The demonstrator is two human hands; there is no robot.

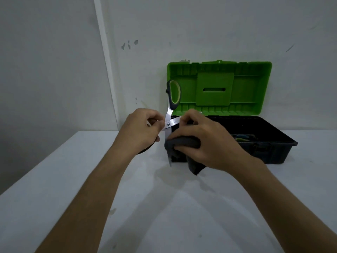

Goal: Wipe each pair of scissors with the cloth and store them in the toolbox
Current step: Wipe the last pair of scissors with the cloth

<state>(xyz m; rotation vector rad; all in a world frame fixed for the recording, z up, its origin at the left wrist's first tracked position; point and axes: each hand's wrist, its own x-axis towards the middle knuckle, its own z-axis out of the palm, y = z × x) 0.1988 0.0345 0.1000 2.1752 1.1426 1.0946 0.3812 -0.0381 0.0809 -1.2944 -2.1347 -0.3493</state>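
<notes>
With the left hand point(140, 127) gripping the opened scissors point(170, 114) and the right hand point(202, 141) clenching the grey cloth point(182, 143) around one blade, a slip could cut fingers through the fabric.

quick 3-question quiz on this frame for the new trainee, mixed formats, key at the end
1. True or false: the toolbox lid is shut.
2. What does the right hand press against the blade of the scissors?
A. a sponge
B. a dark cloth
C. a brush
3. Fill in: the left hand holds the scissors with the blades spread ____.

Key:
1. False, the green lid stands open against the wall.
2. B
3. open
</notes>
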